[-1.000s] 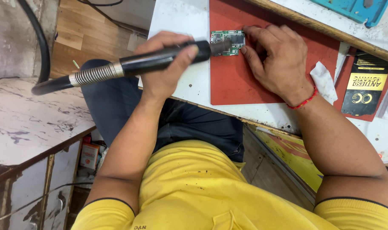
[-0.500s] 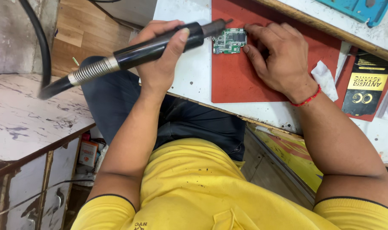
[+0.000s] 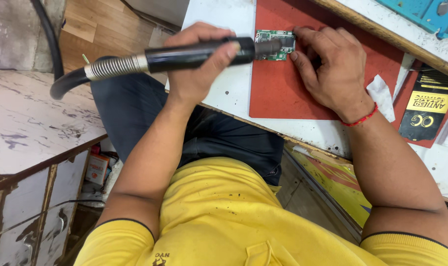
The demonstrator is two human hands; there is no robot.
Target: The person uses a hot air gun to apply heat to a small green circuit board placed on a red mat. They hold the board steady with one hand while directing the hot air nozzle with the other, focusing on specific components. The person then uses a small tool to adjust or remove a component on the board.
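My left hand (image 3: 194, 79) is closed around the black handle of a hot-air wand (image 3: 184, 56), held nearly level. Its metal nozzle tip hangs over a small green circuit board (image 3: 266, 36). The board lies at the upper left of a red work mat (image 3: 283, 93) on the white bench. My right hand (image 3: 327, 69), with a red thread at the wrist, rests on the mat. Its fingertips press the board's right edge. The nozzle hides part of the board.
The wand's ribbed hose (image 3: 66, 83) trails left over a worn white side table (image 3: 27, 123). A crumpled white tissue (image 3: 381, 96) and a black-and-yellow packet (image 3: 426, 111) lie right of the mat. A teal tray (image 3: 421, 12) sits behind a wooden strip (image 3: 381, 37).
The wand tilted up half a second ago and has come back down to level, its nozzle again over the board. My right hand stays on the board.
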